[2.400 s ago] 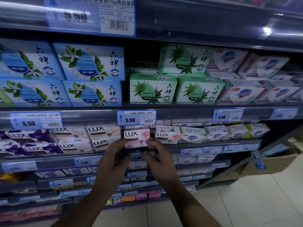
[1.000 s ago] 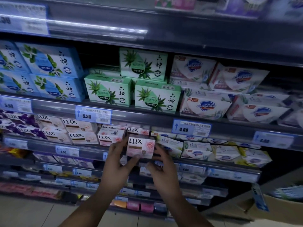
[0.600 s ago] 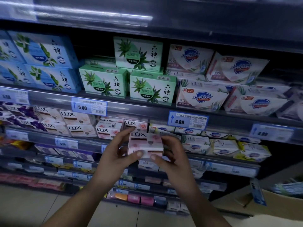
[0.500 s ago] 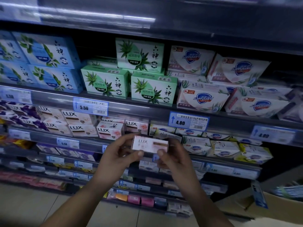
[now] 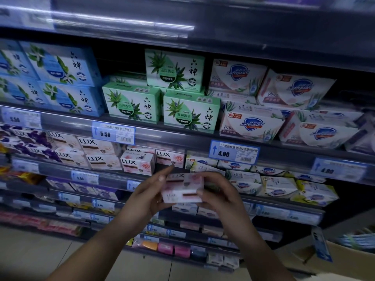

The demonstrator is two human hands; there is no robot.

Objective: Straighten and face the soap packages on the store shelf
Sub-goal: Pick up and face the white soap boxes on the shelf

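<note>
A pink-and-white LUX soap box is held in front of the shelf, clear of it, tilted so two of its faces show. My left hand grips its left end, index finger pointing up. My right hand grips its right end. On the shelf behind stand two more pink LUX boxes, with a gap in front of the right one. White LUX boxes line up to their left.
White Safeguard packs lie askew to the right on the same shelf. Green boxes, blue boxes and larger Safeguard packs fill the shelf above. A cardboard carton stands on the floor at the lower right.
Both hands pulled the pink LUX box off the shelf, drew it toward me and turned it over. The view shifted right along the shelf.
</note>
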